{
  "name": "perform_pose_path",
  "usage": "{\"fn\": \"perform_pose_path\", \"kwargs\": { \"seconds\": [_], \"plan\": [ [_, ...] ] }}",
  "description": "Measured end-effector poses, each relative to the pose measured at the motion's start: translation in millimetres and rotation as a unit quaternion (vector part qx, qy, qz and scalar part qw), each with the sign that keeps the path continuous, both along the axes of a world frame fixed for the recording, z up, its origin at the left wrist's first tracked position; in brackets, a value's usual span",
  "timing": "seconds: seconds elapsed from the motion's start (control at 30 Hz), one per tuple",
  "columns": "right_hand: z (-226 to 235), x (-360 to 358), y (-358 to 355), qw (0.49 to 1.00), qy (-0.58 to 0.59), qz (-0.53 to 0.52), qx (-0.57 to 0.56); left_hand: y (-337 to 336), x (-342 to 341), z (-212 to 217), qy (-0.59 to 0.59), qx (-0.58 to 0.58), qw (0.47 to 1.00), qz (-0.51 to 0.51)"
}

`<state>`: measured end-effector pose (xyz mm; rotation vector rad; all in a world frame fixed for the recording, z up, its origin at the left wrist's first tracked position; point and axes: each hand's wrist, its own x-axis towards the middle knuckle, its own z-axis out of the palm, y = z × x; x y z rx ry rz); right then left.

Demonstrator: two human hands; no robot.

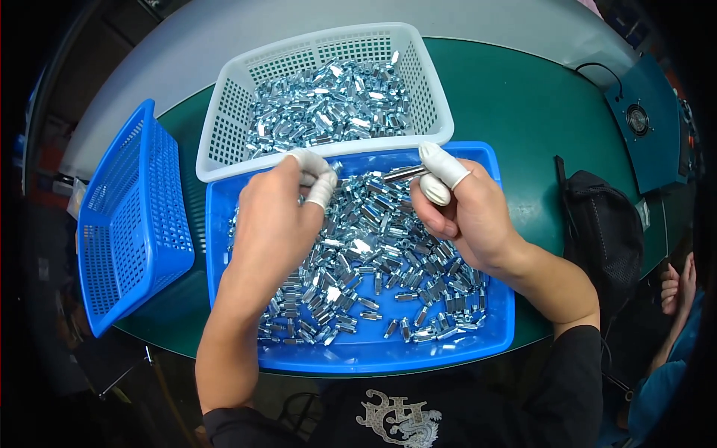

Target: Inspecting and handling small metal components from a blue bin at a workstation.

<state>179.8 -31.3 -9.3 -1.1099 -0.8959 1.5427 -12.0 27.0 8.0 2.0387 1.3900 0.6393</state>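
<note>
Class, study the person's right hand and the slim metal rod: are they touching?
Touching. The head view shows it: the metal rod juts out from between the right hand's white-covered fingertips, which pinch it.

Glossy green tabletop (515, 97), reflected light (525, 211)

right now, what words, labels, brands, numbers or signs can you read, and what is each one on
Black shirt: large pale lettering with a dragon-like design; I won't copy the letters.
Metal pieces: no markings I can make out.
Blue-green box with a fan: any markings are too small or blurred to read.
</note>
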Motion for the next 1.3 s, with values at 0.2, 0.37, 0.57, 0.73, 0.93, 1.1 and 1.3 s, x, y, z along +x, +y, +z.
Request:
{"fn": "perform_pose_path", "kwargs": {
  "seconds": [0.2,0.37,0.57,0.73,0.93,1.1,1.3],
  "plan": [
    [1,-1,0,0.999,-0.01,-0.037,0.027,-9,6,5,-0.232,-0.089,0.965,-0.085],
    [2,-2,-1,0.999,-0.027,-0.028,0.024,-10,5,-1,-0.276,-0.088,0.951,-0.107],
    [-1,-6,-5,0.985,-0.121,-0.041,0.115,-8,6,2,-0.173,0.123,0.962,-0.171],
    [1,-4,-1,0.997,-0.064,0.014,0.029,-7,6,0,-0.153,0.147,0.954,-0.213],
    [1,1,0,0.994,-0.017,0.096,-0.04,-13,17,-7,-0.147,0.253,0.932,-0.213],
    [5,3,4,0.974,0.097,0.138,-0.154,-17,18,0,-0.146,0.26,0.927,-0.228],
    [4,5,4,0.974,0.083,0.15,-0.151,-14,15,-2,-0.154,0.241,0.934,-0.213]
  ]
}}
